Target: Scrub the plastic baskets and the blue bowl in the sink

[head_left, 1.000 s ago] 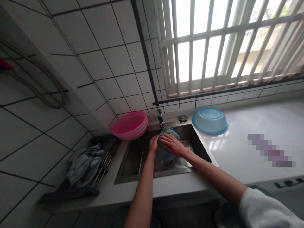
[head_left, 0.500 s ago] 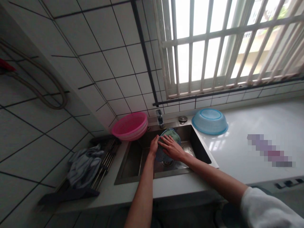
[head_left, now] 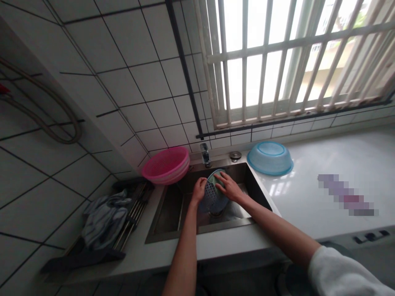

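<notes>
Both my hands are over the steel sink (head_left: 173,213), below the tap (head_left: 204,154). My left hand (head_left: 199,190) grips the left rim of a blue perforated colander (head_left: 212,196), which is tilted on edge so its holed bottom faces me. My right hand (head_left: 228,187) lies on the colander's upper right side with a green cloth (head_left: 219,176) under its fingers, pressed against the colander.
A pink colander (head_left: 166,165) sits on the sink's back left corner. A blue basin (head_left: 270,157) lies upside down on the white counter (head_left: 324,164) to the right. A rack with a grey cloth (head_left: 103,218) is on the left. The barred window (head_left: 293,57) is behind.
The colander has been turned and tilted so that its perforated bottom now shows. My right hand has slid up toward its upper right rim with the cloth.
</notes>
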Action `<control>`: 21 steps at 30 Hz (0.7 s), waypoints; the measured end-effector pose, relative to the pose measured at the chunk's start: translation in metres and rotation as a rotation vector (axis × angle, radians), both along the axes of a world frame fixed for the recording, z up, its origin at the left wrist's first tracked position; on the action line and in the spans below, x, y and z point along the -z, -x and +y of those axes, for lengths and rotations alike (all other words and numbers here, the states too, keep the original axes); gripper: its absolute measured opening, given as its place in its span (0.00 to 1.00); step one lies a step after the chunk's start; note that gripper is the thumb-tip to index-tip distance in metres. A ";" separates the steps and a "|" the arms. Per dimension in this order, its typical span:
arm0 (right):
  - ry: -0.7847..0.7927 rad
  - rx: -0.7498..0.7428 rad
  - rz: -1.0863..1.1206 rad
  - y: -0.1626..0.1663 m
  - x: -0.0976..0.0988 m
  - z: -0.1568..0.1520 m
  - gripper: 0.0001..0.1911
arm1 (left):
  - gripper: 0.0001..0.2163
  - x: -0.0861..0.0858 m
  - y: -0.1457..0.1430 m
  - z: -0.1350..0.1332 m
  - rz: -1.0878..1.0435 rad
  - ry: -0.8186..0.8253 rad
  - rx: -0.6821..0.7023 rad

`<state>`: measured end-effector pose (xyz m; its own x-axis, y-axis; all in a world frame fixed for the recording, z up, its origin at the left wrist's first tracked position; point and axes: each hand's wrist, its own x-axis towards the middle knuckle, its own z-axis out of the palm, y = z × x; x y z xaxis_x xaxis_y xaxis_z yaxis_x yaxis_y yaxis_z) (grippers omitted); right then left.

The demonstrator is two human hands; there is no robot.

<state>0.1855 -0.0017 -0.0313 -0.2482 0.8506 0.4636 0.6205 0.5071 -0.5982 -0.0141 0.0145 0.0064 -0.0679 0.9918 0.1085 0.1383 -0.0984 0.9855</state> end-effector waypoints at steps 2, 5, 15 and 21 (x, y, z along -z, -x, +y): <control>-0.028 -0.038 -0.022 0.007 -0.002 -0.004 0.30 | 0.08 -0.003 0.003 0.003 -0.021 -0.017 -0.041; -0.063 -0.103 -0.024 0.015 -0.004 -0.010 0.33 | 0.10 -0.006 0.013 0.003 -0.088 0.048 0.030; -0.171 -0.374 -0.128 0.024 -0.015 -0.025 0.30 | 0.24 -0.005 0.030 -0.003 -0.142 0.270 0.163; -0.215 -0.400 -0.192 0.027 -0.017 -0.030 0.30 | 0.21 -0.005 0.021 0.012 -0.099 0.229 0.152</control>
